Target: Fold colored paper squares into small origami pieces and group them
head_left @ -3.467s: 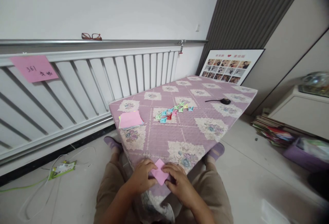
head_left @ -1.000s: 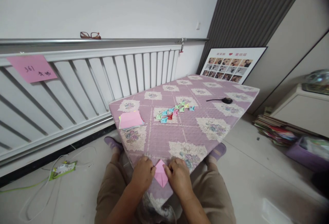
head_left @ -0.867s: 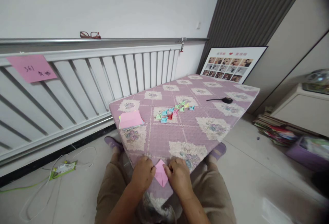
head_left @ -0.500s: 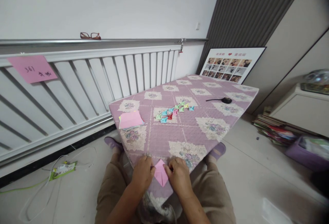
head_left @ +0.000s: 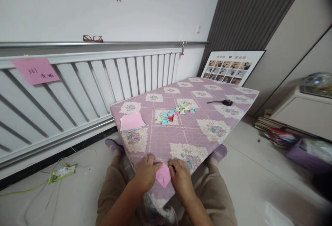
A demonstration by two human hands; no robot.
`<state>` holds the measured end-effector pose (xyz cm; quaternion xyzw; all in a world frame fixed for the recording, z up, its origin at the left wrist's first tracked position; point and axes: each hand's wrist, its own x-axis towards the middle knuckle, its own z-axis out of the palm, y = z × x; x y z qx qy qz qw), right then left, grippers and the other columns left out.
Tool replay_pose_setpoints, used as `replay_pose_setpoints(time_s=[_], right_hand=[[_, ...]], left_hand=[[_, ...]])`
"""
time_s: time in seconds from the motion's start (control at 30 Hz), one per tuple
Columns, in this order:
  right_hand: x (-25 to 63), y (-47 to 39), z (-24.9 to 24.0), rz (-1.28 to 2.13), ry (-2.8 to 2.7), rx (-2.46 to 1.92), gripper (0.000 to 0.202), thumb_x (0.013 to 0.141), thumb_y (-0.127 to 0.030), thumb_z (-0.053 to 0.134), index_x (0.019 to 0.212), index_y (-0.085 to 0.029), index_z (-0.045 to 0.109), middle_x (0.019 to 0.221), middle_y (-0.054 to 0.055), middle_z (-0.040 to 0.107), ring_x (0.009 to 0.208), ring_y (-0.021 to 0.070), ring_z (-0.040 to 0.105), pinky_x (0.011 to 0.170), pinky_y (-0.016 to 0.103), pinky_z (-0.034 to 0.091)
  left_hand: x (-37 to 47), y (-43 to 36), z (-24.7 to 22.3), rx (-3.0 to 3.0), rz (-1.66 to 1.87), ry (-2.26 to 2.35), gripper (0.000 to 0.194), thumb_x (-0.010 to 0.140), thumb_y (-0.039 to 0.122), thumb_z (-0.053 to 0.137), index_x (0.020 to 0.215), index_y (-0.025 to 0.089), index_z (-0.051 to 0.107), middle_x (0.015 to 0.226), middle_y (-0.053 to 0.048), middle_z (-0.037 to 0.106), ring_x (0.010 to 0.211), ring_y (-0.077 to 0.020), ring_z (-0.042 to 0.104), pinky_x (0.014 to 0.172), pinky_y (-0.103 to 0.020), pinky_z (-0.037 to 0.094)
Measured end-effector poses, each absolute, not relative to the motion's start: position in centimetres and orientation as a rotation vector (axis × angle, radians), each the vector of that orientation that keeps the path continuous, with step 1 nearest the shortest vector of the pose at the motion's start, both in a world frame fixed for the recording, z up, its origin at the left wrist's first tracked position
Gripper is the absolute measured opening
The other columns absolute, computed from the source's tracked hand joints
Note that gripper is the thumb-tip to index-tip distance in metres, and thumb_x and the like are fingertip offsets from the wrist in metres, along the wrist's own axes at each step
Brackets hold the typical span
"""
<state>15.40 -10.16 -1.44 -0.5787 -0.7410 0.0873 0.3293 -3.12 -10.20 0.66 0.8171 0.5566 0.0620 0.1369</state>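
Observation:
A folded pink paper (head_left: 163,176), shaped roughly like a diamond with a slit running down its lower middle, lies at the table's near corner. My left hand (head_left: 147,173) is at its left side, with a finger reaching over the upper left edge. At the right edge my right hand (head_left: 180,176) has its fingers curled in and pinched on the paper's side. Farther up the cloth sit several small folded paper pieces (head_left: 171,118) in green, blue, red, pink and yellow. A stack of square paper (head_left: 132,121), pink on top, lies on the left.
The patterned tablecloth (head_left: 166,139) covers the table. A black object with a thin strap (head_left: 227,102) lies at the right. Beyond the left edge stand a radiator (head_left: 132,72) and a pipe with glasses (head_left: 92,38). A power strip (head_left: 63,173) is on the floor.
My left hand's finger has stretched out over the paper's upper left edge. The paper's top point now looks folded or covered. The view has shifted slightly.

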Motion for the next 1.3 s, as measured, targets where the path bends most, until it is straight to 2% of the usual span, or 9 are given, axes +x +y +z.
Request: replay_pose_setpoints(time_s=[0.17,0.3,0.47,0.73,0.87,1.03,1.3], right_hand=[[15.7,-11.2,-1.7,0.231,-1.996,-1.382,0.021,0.087,-0.015,0.047,0.096,-0.021,0.065,0.097,0.007,0.065,0.094,0.0224,0.056,0.084,0.037,0.042],[15.4,-12.4,-1.8,0.293,-2.103,-1.337,0.028,0.087,-0.015,0.047,0.107,-0.025,0.064,0.099,0.006,0.065,0.094,0.0226,0.056,0.083,0.039,0.043],[15.5,-12.5,-1.7,0.351,-2.110,-1.330,0.032,0.084,-0.010,0.046,0.105,-0.024,0.065,0.101,0.006,0.066,0.096,0.0218,0.057,0.085,0.038,0.044],[15.3,-12.9,-0.4,0.391,-2.103,-1.388,0.027,0.081,-0.012,0.049,0.098,-0.025,0.066,0.099,0.004,0.065,0.095,0.0204,0.057,0.084,0.035,0.042],[15.1,-12.9,-0.2,0.390,-2.093,-1.406,0.027,0.080,-0.013,0.050,0.096,-0.026,0.067,0.098,0.003,0.065,0.095,0.0199,0.057,0.083,0.034,0.042],[15.0,-12.8,-0.2,0.404,-2.097,-1.418,0.029,0.080,-0.012,0.049,0.098,-0.026,0.066,0.098,0.004,0.064,0.095,0.0205,0.055,0.083,0.034,0.041],[15.0,-12.7,-0.2,0.425,-2.103,-1.425,0.028,0.080,-0.013,0.049,0.097,-0.026,0.066,0.098,0.004,0.064,0.095,0.0206,0.056,0.082,0.034,0.040]], left_hand=[[-3.2,-10.2,0.3,2.362,0.173,1.609,0.044,0.088,0.018,0.044,0.127,0.037,0.053,0.127,-0.006,0.048,0.105,-0.0248,0.049,0.089,-0.037,0.041],[-3.6,-10.2,0.2,2.418,0.208,1.543,0.045,0.088,0.019,0.046,0.130,0.035,0.051,0.128,-0.006,0.048,0.105,-0.0242,0.050,0.090,-0.036,0.041],[-4.0,-10.7,-0.2,2.423,0.282,1.566,0.033,0.093,0.023,0.043,0.120,0.028,0.061,0.130,-0.005,0.052,0.111,-0.0239,0.048,0.096,-0.037,0.039],[-4.5,-12.5,-1.0,2.565,0.462,1.472,0.028,0.092,0.014,0.043,0.108,0.020,0.065,0.126,-0.005,0.057,0.109,-0.0221,0.048,0.096,-0.036,0.038],[-4.4,-13.1,-0.5,2.482,0.523,1.370,0.030,0.087,0.010,0.046,0.109,0.022,0.063,0.115,-0.004,0.062,0.104,-0.0209,0.049,0.094,-0.035,0.039],[-4.1,-13.3,0.5,2.349,0.563,1.382,0.030,0.078,0.019,0.059,0.107,0.025,0.064,0.109,-0.003,0.061,0.101,-0.0224,0.049,0.092,-0.037,0.037],[-4.1,-12.4,0.0,2.297,0.622,1.372,0.020,0.082,0.021,0.057,0.098,0.024,0.067,0.102,-0.003,0.062,0.097,-0.0207,0.050,0.088,-0.035,0.037]])
